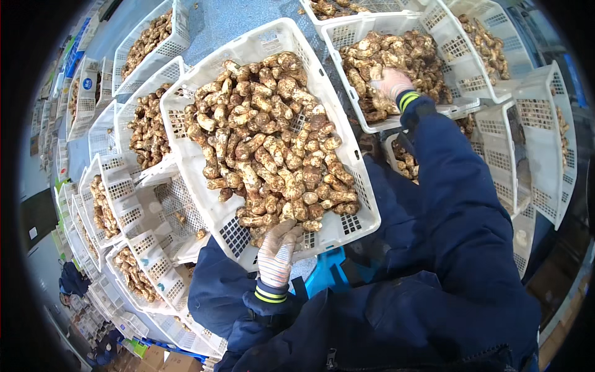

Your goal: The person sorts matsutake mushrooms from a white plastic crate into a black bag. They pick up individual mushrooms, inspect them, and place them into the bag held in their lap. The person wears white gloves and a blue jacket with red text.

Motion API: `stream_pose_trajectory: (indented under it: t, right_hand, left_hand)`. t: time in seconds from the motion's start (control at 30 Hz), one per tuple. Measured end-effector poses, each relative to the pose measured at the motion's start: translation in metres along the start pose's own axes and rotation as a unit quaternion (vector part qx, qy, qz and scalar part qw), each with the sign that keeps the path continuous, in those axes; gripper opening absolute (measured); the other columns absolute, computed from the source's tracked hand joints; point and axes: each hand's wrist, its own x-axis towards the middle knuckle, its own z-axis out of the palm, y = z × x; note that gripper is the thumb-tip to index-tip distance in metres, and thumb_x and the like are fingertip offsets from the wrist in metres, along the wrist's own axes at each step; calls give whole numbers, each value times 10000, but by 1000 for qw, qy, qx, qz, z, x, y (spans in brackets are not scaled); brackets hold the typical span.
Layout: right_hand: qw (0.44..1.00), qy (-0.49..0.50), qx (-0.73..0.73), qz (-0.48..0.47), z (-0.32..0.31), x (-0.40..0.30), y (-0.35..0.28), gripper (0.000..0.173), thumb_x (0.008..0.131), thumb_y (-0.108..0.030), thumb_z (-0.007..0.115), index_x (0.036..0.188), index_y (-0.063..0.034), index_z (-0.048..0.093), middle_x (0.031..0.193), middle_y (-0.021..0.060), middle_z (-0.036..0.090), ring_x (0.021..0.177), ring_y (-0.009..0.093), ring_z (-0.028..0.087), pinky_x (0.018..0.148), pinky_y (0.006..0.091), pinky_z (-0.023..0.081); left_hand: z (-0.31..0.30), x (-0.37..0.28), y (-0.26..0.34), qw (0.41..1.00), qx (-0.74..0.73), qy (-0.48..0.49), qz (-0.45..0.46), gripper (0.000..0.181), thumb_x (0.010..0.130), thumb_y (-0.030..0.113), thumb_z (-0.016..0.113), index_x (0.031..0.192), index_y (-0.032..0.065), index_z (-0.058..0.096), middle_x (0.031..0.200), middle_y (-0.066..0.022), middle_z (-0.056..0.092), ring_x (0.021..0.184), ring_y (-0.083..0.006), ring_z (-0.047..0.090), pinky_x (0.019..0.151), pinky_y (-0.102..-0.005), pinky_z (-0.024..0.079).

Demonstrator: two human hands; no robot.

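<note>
A large white plastic crate (195, 165) lies tilted before me, heaped with mushrooms (265, 139) that look like matsutake, thick-stemmed with brown caps. My left hand (279, 253), in a striped knit glove with dirty fingertips, reaches over the near rim. Its fingers rest against the nearest mushrooms and do not appear to grip any. To the right, my right hand (393, 86), also gloved, reaches into a second white crate (345, 88). It touches the mushrooms (418, 56) there, near the left wall. Blur and the pile hide whether its fingers hold one.
Perforated crates with mushrooms crowd both sides, including one at upper left (179, 39) and one at far right (534, 139). A bright blue plastic object (327, 272) shows below the main crate. Blue floor (218, 23) lies beyond; cardboard boxes (174, 362) stand at lower left.
</note>
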Motion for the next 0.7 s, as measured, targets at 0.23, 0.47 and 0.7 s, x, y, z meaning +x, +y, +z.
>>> stream_pose_trajectory:
  t: [0.23,0.47,0.7]
  right_hand:
    - [705,159,672,-159,-89,30,-43,400,936,-279,489,1195,25,523,1172,186,581,1040,289,601,939,384,456]
    - [770,74,564,-290,-84,-26,-68,325,960,-193,456,1233,-28,516,1096,135,631,957,204,631,815,297,519]
    - [937,72,-12,-341,-74,-140,-188,405,906,-291,510,1244,-68,518,1020,125,648,941,208,612,818,357,482]
  left_hand:
    - [-4,-1,-1,1000,24,-10,8,285,910,67,544,1169,-42,504,976,-133,623,831,-162,589,719,-257,484]
    - [-14,-4,-7,997,29,-66,32,356,921,150,543,1211,-49,489,1050,-126,632,936,-156,595,830,-262,475]
    - [-19,-12,-6,996,20,-78,43,353,914,161,564,1208,-24,497,1073,-130,628,905,-142,590,816,-263,479]
